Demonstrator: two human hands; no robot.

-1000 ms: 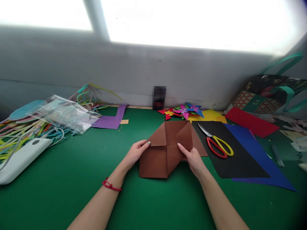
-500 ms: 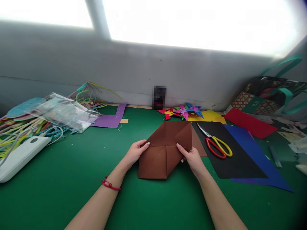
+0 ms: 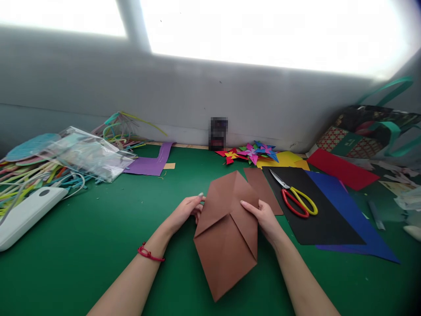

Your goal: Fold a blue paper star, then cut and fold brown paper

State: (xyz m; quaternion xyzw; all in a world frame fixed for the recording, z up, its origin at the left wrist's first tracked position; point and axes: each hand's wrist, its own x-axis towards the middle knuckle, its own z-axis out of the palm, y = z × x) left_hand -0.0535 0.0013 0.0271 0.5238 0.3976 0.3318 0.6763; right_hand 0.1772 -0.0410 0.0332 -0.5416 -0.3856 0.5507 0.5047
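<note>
A folded sheet of brown paper [image 3: 226, 252] is held over the green table, one pointed corner turned toward me and creases crossing its face. My right hand [image 3: 265, 219] grips its right edge, thumb on top and the other fingers hidden behind. At the left edge is my left hand [image 3: 187, 211], its fingers loosely curled and thumb raised off the paper. Its fingertips are at the edge, and whether they touch it is unclear. A red cord bracelet [image 3: 150, 254] circles my left wrist.
Right of the paper, scissors [image 3: 297, 199] lie on black paper [image 3: 322, 226], beside a brown strip [image 3: 265, 188] and blue paper [image 3: 378, 241]. Folded paper stars [image 3: 251, 153] are at the back. Leftward are purple paper [image 3: 148, 166], a plastic bag [image 3: 95, 153] and a white device [image 3: 33, 215].
The brown paper has been turned, with a corner now pointing toward me and different folds showing. My left thumb has come off it, while my right hand keeps its grip.
</note>
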